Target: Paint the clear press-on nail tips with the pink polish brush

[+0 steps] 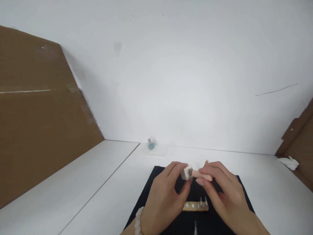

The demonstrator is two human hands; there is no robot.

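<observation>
Between the fingers and thumb of my left hand (165, 192) is a small white square-sided piece (186, 173) with a dark round spot on its right face; it may be a small bottle, but its kind is unclear. My right hand (223, 191) pinches a pale pink stick-like piece (201, 175), whose left end meets that dark spot. A thin pink tip (206, 162) shows just above the right fingers. Below both hands lies a light wooden strip (189, 209) with white dots and a couple of clear upright pieces at its right end.
A black mat (153, 179) lies under my hands on the white table (117, 189). A slim shiny piece (195, 227) shows at the near edge. Toward the back, a teal bottle with a grey cap (151, 145) rests on a clear tray (158, 151). Crumpled white tissue (290, 162) sits right, by cardboard (300, 150).
</observation>
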